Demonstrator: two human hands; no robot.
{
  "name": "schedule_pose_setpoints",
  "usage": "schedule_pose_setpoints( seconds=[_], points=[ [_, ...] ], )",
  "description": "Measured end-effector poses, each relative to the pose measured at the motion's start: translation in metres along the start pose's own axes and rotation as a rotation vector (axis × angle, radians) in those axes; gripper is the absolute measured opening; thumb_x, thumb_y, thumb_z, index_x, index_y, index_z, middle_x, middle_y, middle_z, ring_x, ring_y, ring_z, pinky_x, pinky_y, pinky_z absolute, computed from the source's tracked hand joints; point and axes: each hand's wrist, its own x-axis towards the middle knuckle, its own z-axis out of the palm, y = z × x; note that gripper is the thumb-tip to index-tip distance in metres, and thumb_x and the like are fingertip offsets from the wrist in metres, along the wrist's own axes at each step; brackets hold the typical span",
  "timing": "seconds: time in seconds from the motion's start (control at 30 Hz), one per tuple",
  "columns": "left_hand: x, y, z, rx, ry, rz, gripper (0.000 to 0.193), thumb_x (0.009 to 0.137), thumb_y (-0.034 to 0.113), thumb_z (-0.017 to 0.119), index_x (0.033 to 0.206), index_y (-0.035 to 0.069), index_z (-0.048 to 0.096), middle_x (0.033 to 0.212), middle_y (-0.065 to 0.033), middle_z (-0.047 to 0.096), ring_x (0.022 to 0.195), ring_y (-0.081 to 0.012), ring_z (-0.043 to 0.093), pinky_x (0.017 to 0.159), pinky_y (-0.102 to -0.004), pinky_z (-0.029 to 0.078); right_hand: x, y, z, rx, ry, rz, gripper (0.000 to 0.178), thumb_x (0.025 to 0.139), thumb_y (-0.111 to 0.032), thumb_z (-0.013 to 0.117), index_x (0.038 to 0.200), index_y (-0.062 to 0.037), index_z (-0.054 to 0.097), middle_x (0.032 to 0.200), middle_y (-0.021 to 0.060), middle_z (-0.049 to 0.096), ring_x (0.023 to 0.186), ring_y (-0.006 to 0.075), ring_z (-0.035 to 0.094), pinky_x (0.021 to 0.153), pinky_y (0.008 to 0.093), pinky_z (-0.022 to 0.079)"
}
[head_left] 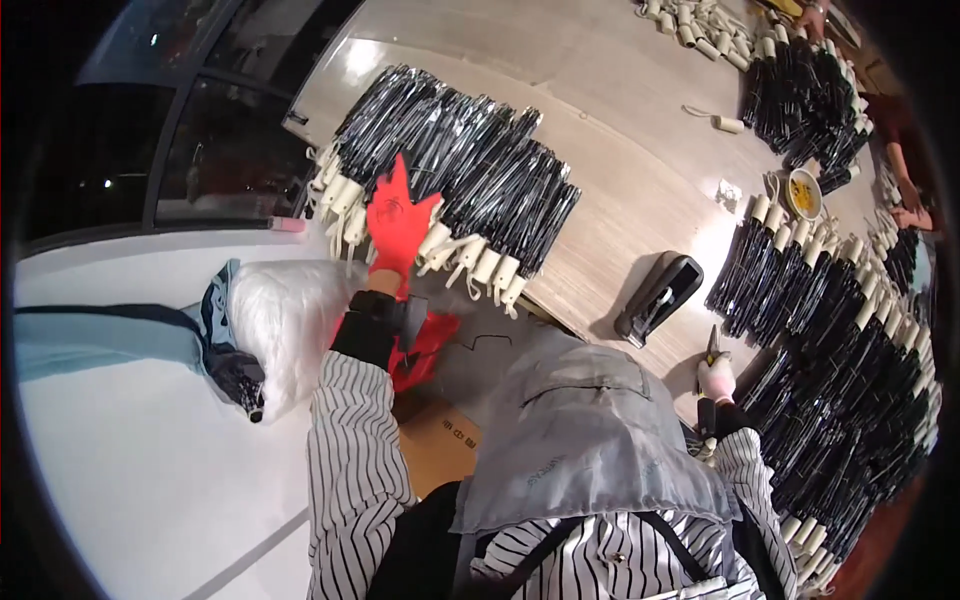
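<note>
My left hand (pixel 397 222), in a red glove, reaches over a pile of folded umbrella frames (pixel 450 140) at the left end of the table. Its fingers are stretched out across the near side, beside the cream handles (pixel 345 192) with their loops. The frames are black and shiny, laid side by side. At the table's near right, my right hand (pixel 716 378), in a pale glove, is closed on a small tool (pixel 713 345) with a pointed metal tip and some yellow. It looks like pliers; the fingers hide part of it. A larger umbrella-frame pile (pixel 810 400) lies just right of it.
A black boxy device (pixel 658 298) stands on the table (pixel 620 200) between the piles. Farther right are a white bowl (pixel 803 193) with yellow bits and another person's hand (pixel 912 217). A plastic-wrapped white bundle (pixel 285 320) and cardboard box (pixel 440 445) are near my left arm.
</note>
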Motion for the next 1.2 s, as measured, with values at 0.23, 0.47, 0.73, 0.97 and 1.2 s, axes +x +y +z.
schedule_pose_setpoints(
  seconds=[0.23, 0.47, 0.73, 0.97, 1.2],
  points=[
    [0.026, -0.002, 0.038, 0.200, -0.159, 0.032, 0.072, 0.079, 0.041, 0.071, 0.141, 0.017, 0.044, 0.131, -0.0174, 0.051, 0.119, -0.0367, 0.047, 0.098, -0.0468, 0.037, 0.018, -0.179, -0.105, 0.248, 0.541, -0.689, 0.036, 0.084, -0.010, 0.061, 0.116, 0.0025, 0.054, 0.113, 0.0212, 0.058, 0.106, 0.0370, 0.055, 0.092, 0.0420, 0.045],
    [-0.024, -0.020, 0.014, -0.292, 0.212, 0.052, 0.055, 0.086, 0.029, 0.068, 0.132, 0.004, 0.050, 0.128, -0.0191, 0.052, 0.110, -0.0351, 0.053, 0.094, -0.0475, 0.043, 0.107, -0.432, -0.094, 0.598, -0.127, -0.872, 0.044, 0.099, -0.035, 0.046, 0.127, -0.0016, 0.055, 0.127, 0.0166, 0.059, 0.119, 0.0274, 0.054, 0.100, 0.0338, 0.042],
    [-0.175, -0.072, 0.145, -1.645, -0.019, -1.200, 0.056, 0.093, 0.042, 0.054, 0.135, 0.006, 0.047, 0.134, -0.0129, 0.052, 0.120, -0.0244, 0.050, 0.099, -0.0445, 0.041, 0.212, -0.612, -0.040, 0.791, -0.567, -0.685, 0.060, 0.100, -0.046, 0.037, 0.136, 0.0013, 0.047, 0.141, 0.0135, 0.047, 0.130, 0.0197, 0.044, 0.111, 0.0321, 0.030],
    [-0.191, -0.058, 0.206, -1.983, -0.314, -0.893, 0.065, 0.093, 0.057, 0.043, 0.137, 0.010, 0.045, 0.143, -0.0132, 0.043, 0.125, -0.0316, 0.045, 0.101, -0.0545, 0.039, 0.195, -0.603, -0.023, 0.279, -0.629, -1.269, 0.072, 0.098, -0.058, 0.027, 0.147, -0.0057, 0.030, 0.152, 0.0165, 0.030, 0.140, 0.0249, 0.031, 0.115, 0.0363, 0.024],
    [-0.189, -0.106, 0.204, -2.020, -0.328, -0.741, 0.068, 0.090, 0.051, 0.055, 0.141, 0.008, 0.039, 0.144, -0.0155, 0.042, 0.129, -0.0336, 0.041, 0.103, -0.0525, 0.039, 0.144, -0.608, -0.024, 0.344, -0.735, -1.246, 0.064, 0.101, -0.051, 0.031, 0.144, -0.0043, 0.033, 0.138, 0.0125, 0.042, 0.127, 0.0203, 0.042, 0.107, 0.0337, 0.033]
  ],
)
